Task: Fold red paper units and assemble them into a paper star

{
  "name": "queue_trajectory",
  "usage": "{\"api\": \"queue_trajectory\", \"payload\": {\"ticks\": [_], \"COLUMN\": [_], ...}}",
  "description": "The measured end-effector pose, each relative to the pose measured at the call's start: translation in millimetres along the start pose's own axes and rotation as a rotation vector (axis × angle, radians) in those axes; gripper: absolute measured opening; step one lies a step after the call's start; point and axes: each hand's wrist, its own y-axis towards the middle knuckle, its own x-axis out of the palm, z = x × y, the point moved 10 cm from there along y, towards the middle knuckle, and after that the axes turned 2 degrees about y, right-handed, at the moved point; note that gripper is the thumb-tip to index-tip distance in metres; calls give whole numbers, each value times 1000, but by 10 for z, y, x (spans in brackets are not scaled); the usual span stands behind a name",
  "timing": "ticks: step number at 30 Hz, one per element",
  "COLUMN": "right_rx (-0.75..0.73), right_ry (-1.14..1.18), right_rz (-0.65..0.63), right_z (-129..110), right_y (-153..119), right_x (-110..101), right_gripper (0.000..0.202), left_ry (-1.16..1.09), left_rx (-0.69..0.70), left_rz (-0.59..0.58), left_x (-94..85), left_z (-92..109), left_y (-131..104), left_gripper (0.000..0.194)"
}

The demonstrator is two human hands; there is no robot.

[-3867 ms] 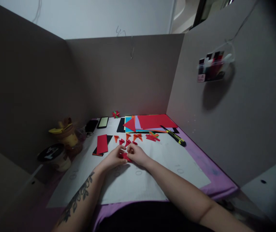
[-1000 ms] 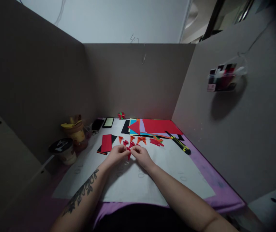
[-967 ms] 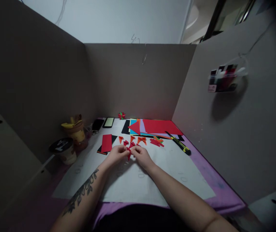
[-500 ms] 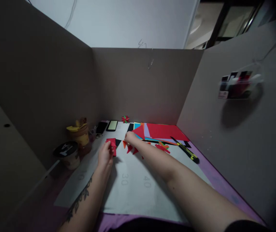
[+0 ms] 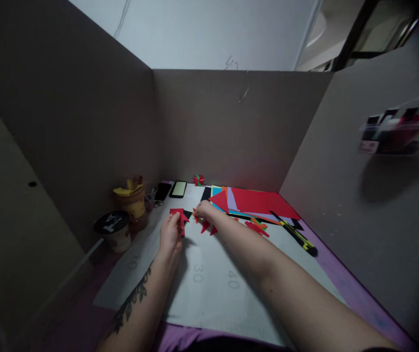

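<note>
My left hand (image 5: 171, 232) pinches a folded red paper piece (image 5: 177, 212) above the white mat (image 5: 212, 293). Beside it on the right, my right hand (image 5: 203, 209) is closed on a small orange paper piece (image 5: 195, 215). Small red pointed pieces (image 5: 205, 227) lie just below my right wrist. More red strips (image 5: 257, 229) with orange and green ones are to the right of my forearm. Behind them lie large red sheets (image 5: 264, 201) over coloured paper.
A yellow and black cutter (image 5: 299, 238) lies at the right. On the left stand a lidded cup (image 5: 114, 230) and a pot (image 5: 132, 203). Phones (image 5: 178, 189) and a red-green paper star (image 5: 198, 180) are at the back. Grey panels (image 5: 227, 127) enclose the table.
The view has turned left, so everything appears further right. More of a red pointed piece shows beside my left fingers. My right hand remains closed near the orange piece.
</note>
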Motion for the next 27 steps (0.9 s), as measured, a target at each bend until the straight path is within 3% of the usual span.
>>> {"api": "queue_trajectory", "payload": {"ticks": [5,8,12,15,27], "right_rx": [-49,-112,-114,-137,-173], "right_ry": [288,692,740,675,509], "right_rz": [50,191,442,469,463], "right_z": [148,273,431,409,328], "right_y": [-504,-995,-1503,-1629,-1726], "right_x": [-318,-526,-721,-731,-725], "right_gripper": [12,15,14,13,10], "left_ry": [221,391,542,633,798], "left_rx": [7,95,162,196,305], "left_rz": [-204,-343,-478,-520,-530], "left_x": [252,455,627,668,687], "left_z": [-75,-89,-130,-139,-132], "left_y": [-97,-257,-452,-518,-551], "left_gripper": [30,28,24,20,14]}}
